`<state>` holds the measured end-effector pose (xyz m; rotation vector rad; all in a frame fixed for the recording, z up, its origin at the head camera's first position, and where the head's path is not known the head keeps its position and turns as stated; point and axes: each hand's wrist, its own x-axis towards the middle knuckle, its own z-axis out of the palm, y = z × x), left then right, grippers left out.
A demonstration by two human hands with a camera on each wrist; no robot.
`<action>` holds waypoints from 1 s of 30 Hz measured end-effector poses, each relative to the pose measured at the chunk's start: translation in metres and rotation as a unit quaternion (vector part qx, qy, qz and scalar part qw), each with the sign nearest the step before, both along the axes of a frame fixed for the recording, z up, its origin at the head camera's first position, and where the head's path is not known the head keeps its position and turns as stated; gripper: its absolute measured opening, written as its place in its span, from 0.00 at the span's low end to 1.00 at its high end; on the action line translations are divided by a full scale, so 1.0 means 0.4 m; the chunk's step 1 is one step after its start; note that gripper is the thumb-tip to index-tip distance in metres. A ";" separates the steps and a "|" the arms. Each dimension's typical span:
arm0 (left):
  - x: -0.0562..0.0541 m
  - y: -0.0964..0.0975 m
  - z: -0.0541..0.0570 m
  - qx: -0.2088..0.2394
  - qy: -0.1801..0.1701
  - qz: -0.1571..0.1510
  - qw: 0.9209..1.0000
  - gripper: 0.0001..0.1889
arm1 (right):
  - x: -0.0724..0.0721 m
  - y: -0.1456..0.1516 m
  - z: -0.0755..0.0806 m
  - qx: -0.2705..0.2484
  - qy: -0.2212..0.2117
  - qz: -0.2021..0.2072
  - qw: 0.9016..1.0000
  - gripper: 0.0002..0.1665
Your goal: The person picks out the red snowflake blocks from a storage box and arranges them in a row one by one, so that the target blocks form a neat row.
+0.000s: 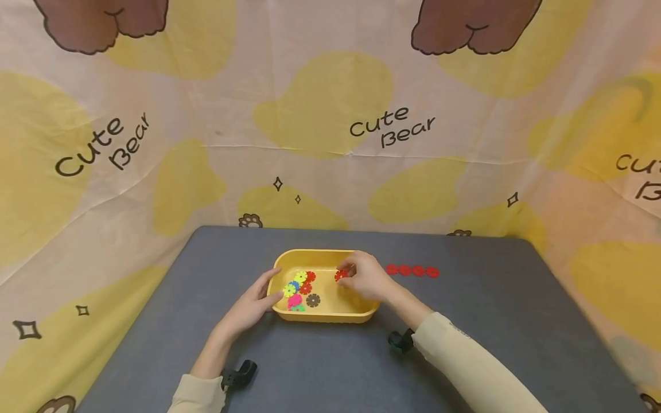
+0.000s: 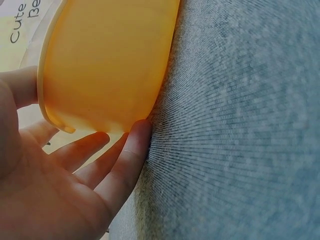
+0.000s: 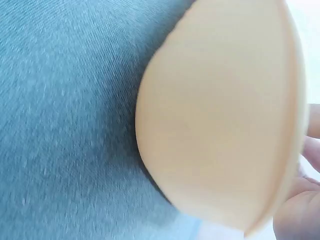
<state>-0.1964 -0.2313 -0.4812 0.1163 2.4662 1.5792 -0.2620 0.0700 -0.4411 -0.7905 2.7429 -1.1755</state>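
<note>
A yellow plastic basin (image 1: 330,314) sits on the grey table. My left hand (image 1: 253,301) grips its left end, thumb at the rim and fingers against the outer wall; the left wrist view shows those fingertips (image 2: 137,132) low on the wall. Over the right part of the basin, my right hand (image 1: 365,276) pinches a red snowflake disc (image 1: 339,276) between thumb and fingers. Toward the left inside lie several loose discs: yellow (image 1: 289,290), red (image 1: 306,288), blue, pink (image 1: 295,300), green and a brown one (image 1: 312,300). In the right wrist view the basin wall (image 3: 215,115) hides most of that hand.
Right of the basin, a row of several red discs (image 1: 411,271) lies on the grey tabletop (image 1: 465,321). A patterned cloth (image 1: 330,172) hangs behind the table and along its sides. Dark wrist straps (image 1: 240,376) show on both arms.
</note>
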 end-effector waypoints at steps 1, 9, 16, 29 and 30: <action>0.001 0.000 0.000 0.000 0.000 -0.001 1.000 0.34 | 0.001 0.008 0.003 -0.005 -0.001 -0.005 1.000 0.15; 0.006 0.000 0.004 0.002 -0.003 0.000 1.000 0.34 | 0.010 0.077 0.025 -0.060 -0.030 -0.039 0.997 0.15; 0.011 -0.001 0.009 -0.004 -0.002 0.002 1.000 0.34 | 0.016 0.149 0.029 -0.086 -0.011 -0.057 0.995 0.16; 0.012 -0.004 0.008 -0.002 0.001 0.000 1.000 0.34 | 0.006 0.289 0.007 -0.094 -0.049 -0.107 0.989 0.18; 0.011 -0.004 0.007 -0.001 0.001 0.000 1.000 0.34 | 0.004 0.301 0.007 -0.093 -0.050 -0.111 0.988 0.18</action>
